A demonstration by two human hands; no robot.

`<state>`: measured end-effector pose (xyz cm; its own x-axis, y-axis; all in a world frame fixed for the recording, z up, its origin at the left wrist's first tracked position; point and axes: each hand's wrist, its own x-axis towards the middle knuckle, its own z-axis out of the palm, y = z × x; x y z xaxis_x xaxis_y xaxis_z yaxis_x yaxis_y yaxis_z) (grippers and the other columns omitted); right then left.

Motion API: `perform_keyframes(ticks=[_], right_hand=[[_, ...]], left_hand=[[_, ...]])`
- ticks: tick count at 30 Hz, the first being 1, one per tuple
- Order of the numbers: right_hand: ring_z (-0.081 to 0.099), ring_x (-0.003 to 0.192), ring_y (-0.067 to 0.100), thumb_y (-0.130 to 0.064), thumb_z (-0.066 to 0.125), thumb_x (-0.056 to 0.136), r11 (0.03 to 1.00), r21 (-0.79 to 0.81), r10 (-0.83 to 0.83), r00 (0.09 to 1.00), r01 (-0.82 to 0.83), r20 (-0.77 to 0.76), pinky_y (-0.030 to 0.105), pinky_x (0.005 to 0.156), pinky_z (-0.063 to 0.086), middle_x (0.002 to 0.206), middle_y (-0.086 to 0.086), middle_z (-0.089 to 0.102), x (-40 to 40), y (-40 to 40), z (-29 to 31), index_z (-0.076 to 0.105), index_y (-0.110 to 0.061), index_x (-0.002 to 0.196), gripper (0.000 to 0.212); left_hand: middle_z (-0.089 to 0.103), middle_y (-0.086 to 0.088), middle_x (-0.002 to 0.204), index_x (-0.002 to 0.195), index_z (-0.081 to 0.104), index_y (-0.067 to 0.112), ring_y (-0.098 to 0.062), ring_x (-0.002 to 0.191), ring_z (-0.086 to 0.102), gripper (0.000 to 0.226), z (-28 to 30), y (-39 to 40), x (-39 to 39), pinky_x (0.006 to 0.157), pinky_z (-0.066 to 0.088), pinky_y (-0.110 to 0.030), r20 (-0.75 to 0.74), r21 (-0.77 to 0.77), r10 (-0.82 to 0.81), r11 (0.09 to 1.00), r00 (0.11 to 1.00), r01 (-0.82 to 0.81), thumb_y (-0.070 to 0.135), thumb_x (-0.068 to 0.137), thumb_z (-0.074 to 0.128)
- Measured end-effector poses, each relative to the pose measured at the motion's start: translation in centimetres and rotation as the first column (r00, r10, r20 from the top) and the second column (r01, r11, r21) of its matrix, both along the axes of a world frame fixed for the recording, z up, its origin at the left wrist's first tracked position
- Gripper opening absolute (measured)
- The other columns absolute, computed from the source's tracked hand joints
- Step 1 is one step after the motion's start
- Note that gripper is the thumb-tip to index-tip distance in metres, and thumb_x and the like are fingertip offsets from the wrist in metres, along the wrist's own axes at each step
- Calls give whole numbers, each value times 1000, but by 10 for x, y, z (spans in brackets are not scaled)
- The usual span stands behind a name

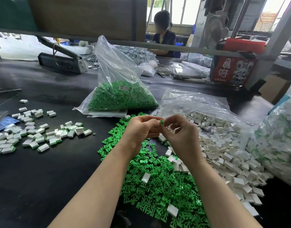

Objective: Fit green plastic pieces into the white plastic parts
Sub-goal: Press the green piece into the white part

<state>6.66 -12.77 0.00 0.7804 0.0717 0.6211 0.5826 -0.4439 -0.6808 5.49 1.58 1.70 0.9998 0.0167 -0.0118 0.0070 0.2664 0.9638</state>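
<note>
Two hands meeting over loose green pieces (159,183) on the bench (59,170).
Left grip (141,130) and right grip (182,137) both pinch one green piece (162,122) above the pile.

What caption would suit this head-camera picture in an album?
Two hands, left hand and right hand, pinch a green piece above heaps of green pieces and white parts.

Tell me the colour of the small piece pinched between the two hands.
Green; the small piece shows best in the head view, between the left hand and right hand.
</note>
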Motion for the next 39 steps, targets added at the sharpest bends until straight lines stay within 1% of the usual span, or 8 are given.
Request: perform_keyframes(ticks=[12,16,17,21,26,29,35,39], right_hand=[[59,71,3,-19,85,74,1000,-7,-2,999,3,37,13,61,42,74,-18,65,-1,3,0,68,-23,79,18],[61,69,5,-17,72,86,977,105,205,961,-188,-186,19,60,48,80,-7,68,1,-1,3,65,-21,88,9],[60,67,6,-21,67,90,956,180,273,924,-230,-268,21,59,47,82,-2,67,1,-2,4,62,-19,91,5],[58,62,2,-64,42,91,923,226,381,813,-311,-440,15,54,43,77,2,66,-2,-2,5,61,-19,95,49],[54,63,3,-49,36,101,887,234,461,795,-399,-394,16,58,42,72,-6,64,-4,2,2,63,-15,99,44],[51,61,10,-53,36,97,870,251,492,786,-425,-374,19,56,40,70,3,65,-6,4,3,64,-19,86,45],[52,56,11,-54,32,98,875,248,480,816,-416,-323,23,54,39,62,6,60,-7,7,2,70,-22,85,50],[51,49,12,-48,34,99,902,253,411,875,-350,-256,22,52,41,52,4,54,-10,12,4,67,-40,61,51]], left_hand=[[71,-3,66,74,73,13,-11,57,65,27,-5,-7,-1,65,54,-25,24,-76,94,993,995,-92,-3,88,58],[73,-4,71,72,74,15,-11,62,65,27,-6,-6,-1,63,54,-21,109,-43,164,986,980,-161,-6,84,62],[73,-4,74,75,75,14,-11,65,65,25,-6,-5,-2,63,53,-19,146,-32,175,985,974,-172,-7,82,64],[75,-2,78,81,75,17,-9,73,69,13,-8,-3,-4,67,53,-17,270,55,122,988,955,-141,10,70,74],[67,-9,66,78,73,14,-23,55,60,11,-11,-8,-3,51,50,-31,317,88,68,991,946,-100,10,69,72],[63,-14,60,79,70,9,-28,49,57,18,-11,-10,-3,46,46,-31,326,71,62,993,943,-90,15,63,69],[57,-15,49,70,68,10,-27,38,54,9,-11,-15,-3,39,44,-25,326,-22,40,999,944,-35,10,61,66],[55,-13,48,68,65,9,-24,34,49,11,-12,-18,-3,40,45,-27,311,-86,64,996,948,-39,11,57,66]])
